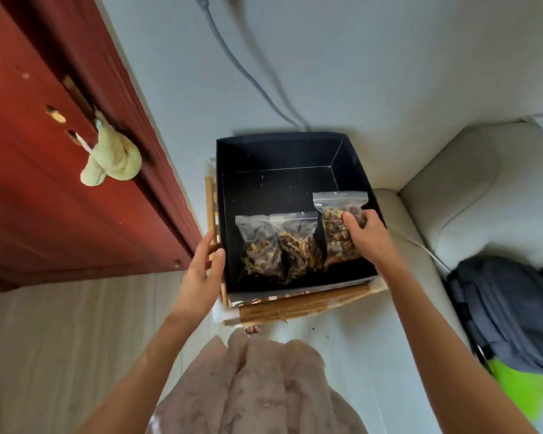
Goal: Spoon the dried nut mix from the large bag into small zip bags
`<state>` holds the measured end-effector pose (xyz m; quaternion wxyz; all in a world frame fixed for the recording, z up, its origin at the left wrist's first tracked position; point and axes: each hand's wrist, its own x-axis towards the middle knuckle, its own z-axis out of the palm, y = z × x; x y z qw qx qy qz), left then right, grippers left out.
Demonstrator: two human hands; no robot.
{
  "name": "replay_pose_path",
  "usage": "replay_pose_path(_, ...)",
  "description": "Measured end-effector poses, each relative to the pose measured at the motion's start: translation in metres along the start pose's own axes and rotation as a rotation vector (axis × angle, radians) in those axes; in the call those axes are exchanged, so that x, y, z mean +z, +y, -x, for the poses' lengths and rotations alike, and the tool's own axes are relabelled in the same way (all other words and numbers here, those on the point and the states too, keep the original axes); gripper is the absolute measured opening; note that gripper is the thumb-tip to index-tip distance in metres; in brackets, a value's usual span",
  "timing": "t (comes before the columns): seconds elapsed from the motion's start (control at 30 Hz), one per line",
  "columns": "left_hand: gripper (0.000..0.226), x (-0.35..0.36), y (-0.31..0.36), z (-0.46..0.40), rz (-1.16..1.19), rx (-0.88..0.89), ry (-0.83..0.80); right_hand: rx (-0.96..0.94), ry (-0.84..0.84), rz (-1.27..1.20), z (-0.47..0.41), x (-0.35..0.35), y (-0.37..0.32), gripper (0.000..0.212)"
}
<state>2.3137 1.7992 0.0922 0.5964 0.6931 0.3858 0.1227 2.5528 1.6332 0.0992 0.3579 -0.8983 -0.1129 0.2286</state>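
A black open box point(282, 151) sits on a wooden stand. Inside it stand three small clear zip bags of dried nut mix. My right hand point(369, 236) grips the rightmost filled zip bag point(336, 233) from its right side, down inside the box. Two more filled zip bags point(261, 245) point(298, 242) lean side by side near the box's front left. My left hand point(203, 270) rests against the box's left wall with fingers straight, holding nothing. The large bag and a spoon are not in view.
A red door point(60, 151) with a knotted pale cloth point(113, 161) on its handle stands to the left. A beige sofa point(464, 195) with a dark backpack point(508, 308) is on the right. A grey cable point(245, 70) runs down the wall behind the box.
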Motion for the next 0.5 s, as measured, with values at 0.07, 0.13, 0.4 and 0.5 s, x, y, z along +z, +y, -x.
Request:
replay_pose_path(0.07, 0.047, 0.006, 0.004, -0.008, -0.004, 0.018, 0.014, 0.074, -0.088, 0.110, -0.011, 0.004, 0.006, 0.050)
replay_pose_path(0.13, 0.047, 0.010, 0.004, -0.014, -0.045, 0.037, 0.050, 0.134, -0.163, 0.187, -0.019, 0.009, 0.013, 0.052)
replay_pose_path(0.4, 0.042, 0.030, 0.002, -0.014, -0.032, 0.038, 0.236, 0.176, -0.329, 0.298, -0.029, 0.010, 0.018, 0.049)
replay_pose_path(0.5, 0.041, 0.030, 0.002, -0.015, -0.040, 0.049, 0.260, 0.099, -0.279, 0.348, -0.028, -0.008, -0.001, 0.053)
